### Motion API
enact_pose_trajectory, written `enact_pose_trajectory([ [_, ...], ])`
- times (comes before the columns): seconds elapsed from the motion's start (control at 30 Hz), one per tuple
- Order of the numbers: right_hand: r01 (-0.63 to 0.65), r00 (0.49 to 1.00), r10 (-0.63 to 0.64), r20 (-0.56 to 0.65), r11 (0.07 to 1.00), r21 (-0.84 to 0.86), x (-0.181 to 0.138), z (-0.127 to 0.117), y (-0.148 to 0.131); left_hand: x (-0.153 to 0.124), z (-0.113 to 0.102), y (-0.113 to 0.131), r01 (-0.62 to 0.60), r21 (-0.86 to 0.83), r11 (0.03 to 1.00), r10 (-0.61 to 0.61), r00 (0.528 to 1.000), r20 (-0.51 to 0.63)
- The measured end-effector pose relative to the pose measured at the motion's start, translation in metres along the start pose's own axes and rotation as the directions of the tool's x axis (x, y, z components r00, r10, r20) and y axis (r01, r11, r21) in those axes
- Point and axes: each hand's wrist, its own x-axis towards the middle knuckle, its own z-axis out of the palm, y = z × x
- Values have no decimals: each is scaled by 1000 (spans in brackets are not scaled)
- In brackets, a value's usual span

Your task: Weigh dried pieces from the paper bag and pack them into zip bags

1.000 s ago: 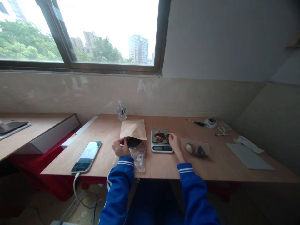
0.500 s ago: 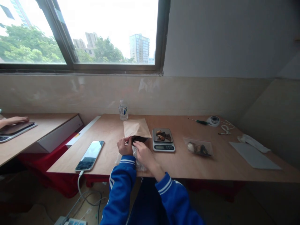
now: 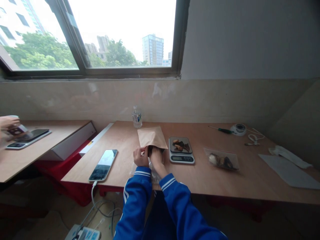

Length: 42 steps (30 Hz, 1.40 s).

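Note:
A brown paper bag (image 3: 151, 137) lies flat on the wooden desk (image 3: 190, 173), its mouth facing me. My left hand (image 3: 140, 157) pinches the bag's near left edge. My right hand (image 3: 156, 155) reaches into the bag's mouth, so its fingers are hidden inside. A crumpled clear plastic bag (image 3: 151, 169) lies under my wrists. Just right of the paper bag stands a small digital scale (image 3: 181, 153) with several dark and orange dried pieces (image 3: 181, 145) on its pan.
A clear pouch of dried pieces (image 3: 222, 160) lies right of the scale. A phone (image 3: 104, 160) on a cable lies at the left, a water bottle (image 3: 136, 117) at the back. Screwdriver (image 3: 221, 130), tape roll (image 3: 238, 128) and paper (image 3: 290, 170) lie right. Another person's hand (image 3: 7, 122) is at the neighbouring desk.
My right hand left the scale, crossed to the paper bag and pushed into its mouth. My left hand stayed on the bag's edge. The view shifted left.

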Motion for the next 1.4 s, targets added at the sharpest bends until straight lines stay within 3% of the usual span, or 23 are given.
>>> enact_pose_trajectory([
  [0.43, -47, 996, 59, -67, 983, 175, -11, -3, 18, -1, -2, 4, -92, 12, 996, 92, 994, 60],
  [0.63, -4, 986, 41, -163, 975, 220, -21, -9, 23, 0, -2, 3, -141, 45, 989, 140, 990, 11],
  [0.73, 91, 967, -18, -256, 956, 278, -28, -12, 30, 0, -1, 2, -176, 35, 984, 175, 984, 8],
  [0.9, 238, 943, -110, -314, 883, 404, -42, -23, 39, 1, -2, 1, -192, 30, 981, 192, 981, -1],
  [1.07, 276, 939, -103, -330, 798, 536, -56, -41, 46, 0, -2, 2, -176, 27, 984, 177, 984, -19],
  [1.2, 227, 959, -44, -280, 707, 669, -70, -55, 60, 0, 0, 0, -149, 26, 988, 150, 988, -35],
  [1.4, 85, 963, 159, -216, 583, 808, -70, -78, 86, 1, 1, -1, -156, 38, 987, 156, 988, -11],
])
